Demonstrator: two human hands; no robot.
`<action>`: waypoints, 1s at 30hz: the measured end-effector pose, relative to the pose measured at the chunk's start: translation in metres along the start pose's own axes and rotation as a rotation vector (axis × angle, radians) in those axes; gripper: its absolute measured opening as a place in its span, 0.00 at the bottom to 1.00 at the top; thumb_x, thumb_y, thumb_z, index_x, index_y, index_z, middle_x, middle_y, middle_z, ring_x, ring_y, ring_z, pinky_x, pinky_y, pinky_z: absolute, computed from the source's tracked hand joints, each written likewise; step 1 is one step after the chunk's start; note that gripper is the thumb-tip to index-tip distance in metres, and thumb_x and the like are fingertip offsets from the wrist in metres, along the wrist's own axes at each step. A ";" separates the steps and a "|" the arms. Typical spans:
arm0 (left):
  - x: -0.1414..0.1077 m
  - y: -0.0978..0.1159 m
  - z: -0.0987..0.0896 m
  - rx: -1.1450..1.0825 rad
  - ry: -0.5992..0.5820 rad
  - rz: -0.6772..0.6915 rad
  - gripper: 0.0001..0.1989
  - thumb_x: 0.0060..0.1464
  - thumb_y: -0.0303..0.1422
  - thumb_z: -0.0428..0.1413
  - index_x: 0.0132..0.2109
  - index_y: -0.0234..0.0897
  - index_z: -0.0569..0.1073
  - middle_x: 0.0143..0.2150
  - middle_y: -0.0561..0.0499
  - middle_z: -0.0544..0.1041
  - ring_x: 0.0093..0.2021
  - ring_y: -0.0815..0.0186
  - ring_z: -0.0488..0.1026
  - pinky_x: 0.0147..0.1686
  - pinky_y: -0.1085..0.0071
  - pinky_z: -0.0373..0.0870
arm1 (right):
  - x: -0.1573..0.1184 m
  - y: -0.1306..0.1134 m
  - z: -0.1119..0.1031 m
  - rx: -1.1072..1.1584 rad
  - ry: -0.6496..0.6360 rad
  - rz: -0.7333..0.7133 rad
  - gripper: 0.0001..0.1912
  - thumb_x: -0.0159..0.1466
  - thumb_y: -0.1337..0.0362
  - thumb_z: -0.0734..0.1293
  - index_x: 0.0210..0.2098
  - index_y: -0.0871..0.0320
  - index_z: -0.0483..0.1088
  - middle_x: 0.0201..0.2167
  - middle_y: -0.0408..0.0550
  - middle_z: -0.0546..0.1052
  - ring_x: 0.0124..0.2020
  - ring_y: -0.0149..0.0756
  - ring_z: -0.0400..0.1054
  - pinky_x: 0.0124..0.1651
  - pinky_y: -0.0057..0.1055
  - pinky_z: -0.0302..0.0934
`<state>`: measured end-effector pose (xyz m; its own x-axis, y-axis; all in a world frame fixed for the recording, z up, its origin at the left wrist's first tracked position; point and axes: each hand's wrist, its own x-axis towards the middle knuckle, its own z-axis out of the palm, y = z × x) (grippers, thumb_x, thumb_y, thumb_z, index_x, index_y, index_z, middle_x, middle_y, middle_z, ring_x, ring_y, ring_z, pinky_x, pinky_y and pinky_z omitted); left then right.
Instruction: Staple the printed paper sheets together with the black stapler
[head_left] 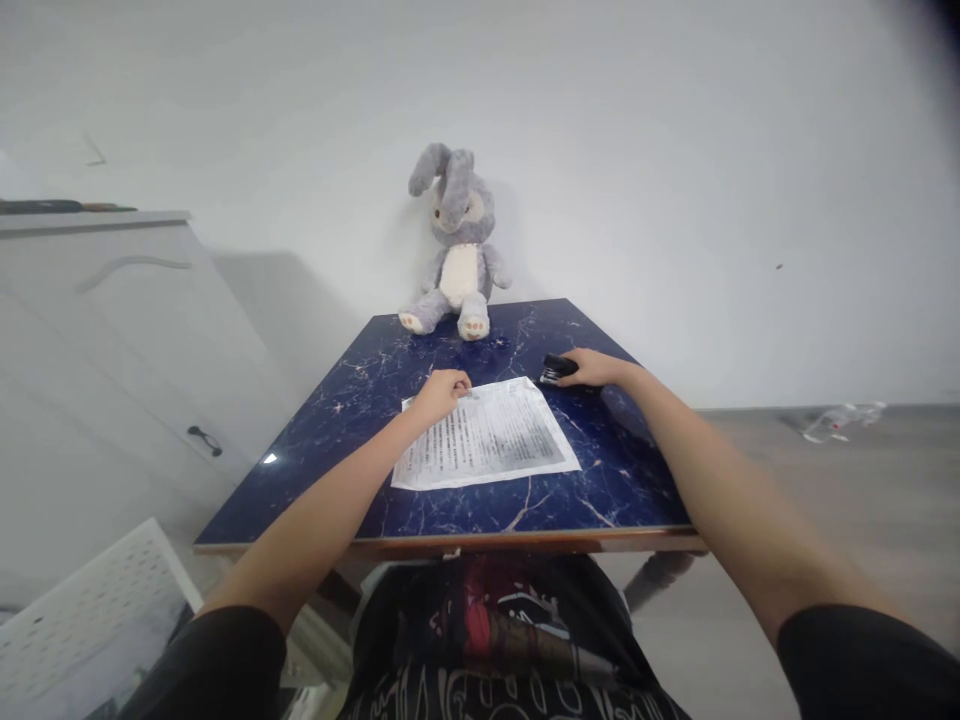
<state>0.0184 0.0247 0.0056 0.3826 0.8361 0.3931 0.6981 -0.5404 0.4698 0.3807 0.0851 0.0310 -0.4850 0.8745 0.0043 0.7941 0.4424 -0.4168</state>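
Printed sheets of paper [495,440] lie flat on a dark blue marbled table [345,400], turned slightly askew. My left hand [444,392] rests on the far left part of the paper, its fingers curled in at the top edge; whether they pinch the paper is hidden. To the right of the paper's far corner, my right hand [592,367] is wrapped around a black stapler [559,368]. The stapler's front end points left toward the paper, close to its corner.
A grey plush rabbit [459,250] sits at the table's far end against the white wall. A white cabinet [112,380] stands on the left, with a white perforated basket [97,610] below it. Clear plastic [844,422] lies on the floor at right.
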 end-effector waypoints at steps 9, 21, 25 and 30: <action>0.000 -0.003 0.002 -0.039 -0.041 -0.008 0.08 0.52 0.18 0.61 0.34 0.34 0.80 0.31 0.50 0.80 0.32 0.67 0.75 0.38 0.73 0.69 | -0.001 0.000 -0.002 0.004 -0.021 -0.003 0.22 0.55 0.50 0.73 0.44 0.58 0.77 0.39 0.53 0.82 0.40 0.48 0.76 0.42 0.38 0.66; 0.000 0.001 0.002 -0.031 -0.068 -0.014 0.07 0.52 0.19 0.61 0.34 0.34 0.80 0.31 0.49 0.81 0.33 0.67 0.77 0.38 0.73 0.70 | -0.002 -0.003 -0.003 -0.012 -0.028 0.000 0.21 0.55 0.50 0.72 0.43 0.57 0.77 0.39 0.52 0.82 0.41 0.49 0.75 0.42 0.38 0.65; -0.001 0.004 0.001 -0.053 -0.069 -0.027 0.06 0.50 0.19 0.63 0.33 0.34 0.80 0.30 0.50 0.81 0.32 0.67 0.77 0.38 0.73 0.71 | -0.001 -0.002 -0.003 -0.016 -0.024 0.006 0.22 0.54 0.50 0.73 0.42 0.58 0.77 0.38 0.52 0.82 0.40 0.49 0.75 0.41 0.38 0.65; -0.002 0.006 0.000 -0.078 -0.072 -0.053 0.03 0.49 0.23 0.67 0.31 0.33 0.80 0.27 0.51 0.79 0.29 0.68 0.76 0.35 0.74 0.69 | 0.001 0.002 -0.002 -0.005 -0.029 -0.008 0.23 0.54 0.49 0.73 0.43 0.58 0.77 0.39 0.52 0.82 0.40 0.49 0.75 0.41 0.38 0.65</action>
<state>0.0218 0.0195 0.0075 0.3911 0.8666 0.3100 0.6701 -0.4990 0.5495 0.3830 0.0869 0.0315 -0.5019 0.8647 -0.0188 0.7917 0.4505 -0.4126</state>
